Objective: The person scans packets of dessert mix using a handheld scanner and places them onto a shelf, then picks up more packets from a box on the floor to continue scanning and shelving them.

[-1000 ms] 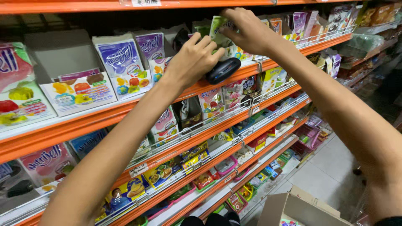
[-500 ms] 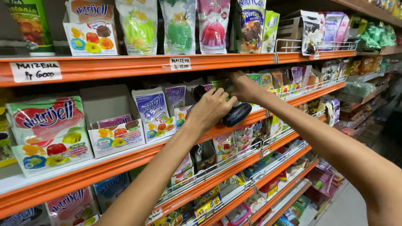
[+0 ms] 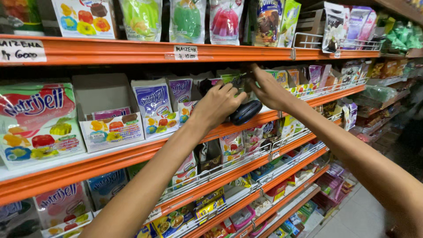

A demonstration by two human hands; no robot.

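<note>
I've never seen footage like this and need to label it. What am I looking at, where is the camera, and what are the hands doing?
The camera sits on a person's head and looks along shop shelves. Both bare arms are that person's own. The left hand grips a dark scanner at the edge of an orange shelf. The right hand reaches among small packets standing there. Bigger jelly-mix boxes stand further left, with hanging pouches on the shelf above.
</note>
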